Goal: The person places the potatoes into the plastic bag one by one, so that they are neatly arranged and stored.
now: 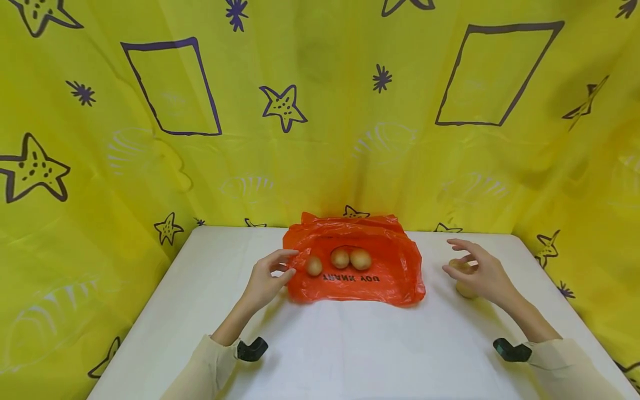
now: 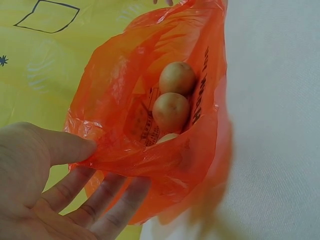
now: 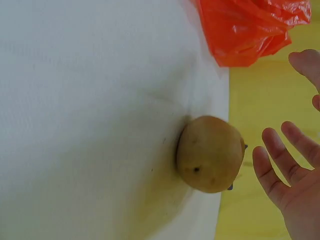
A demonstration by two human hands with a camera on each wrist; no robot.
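A red plastic bag lies with its mouth spread, and three potatoes show inside it. My left hand pinches the bag's left rim: in the left wrist view the thumb lies on the near side and the fingers go behind the film. Right of the bag, my right hand hovers with spread, slightly bent fingers. Beside those fingers a potato rests on the table, apart from them in the right wrist view. The hand partly hides it in the head view; whether a second potato lies behind, I cannot tell.
Under everything is a white table, its back edge against a yellow patterned curtain. The curtain also hangs along both sides. Dark wrist devices sit by both sleeves.
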